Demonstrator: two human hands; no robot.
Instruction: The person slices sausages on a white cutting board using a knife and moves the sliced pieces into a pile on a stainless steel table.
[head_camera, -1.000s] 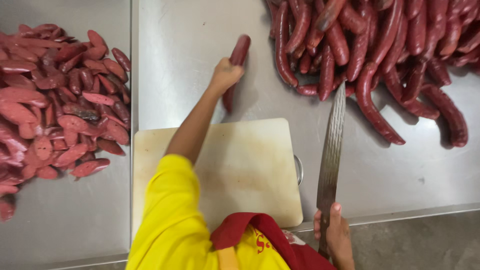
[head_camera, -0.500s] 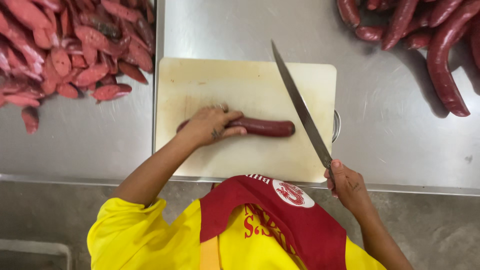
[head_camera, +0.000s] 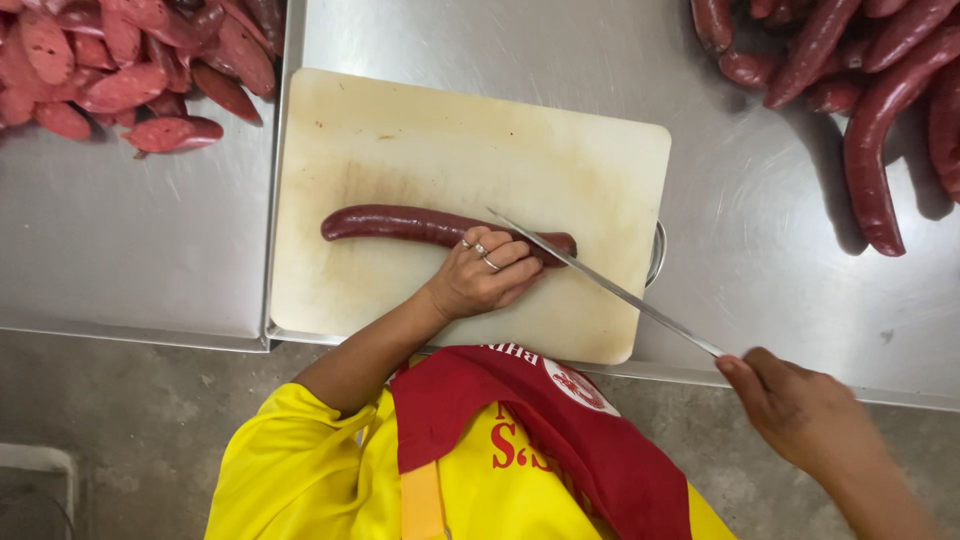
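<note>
Your left hand (head_camera: 480, 275) presses the sausage (head_camera: 400, 224) flat on the cutting board (head_camera: 400, 130), its length running left to right; your right hand (head_camera: 800, 410), gripping the knife (head_camera: 610, 288), lays the blade slantwise over the sausage's right end.

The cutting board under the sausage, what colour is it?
The cutting board is pale cream with brownish stains, seen clearly in the head view.
</note>
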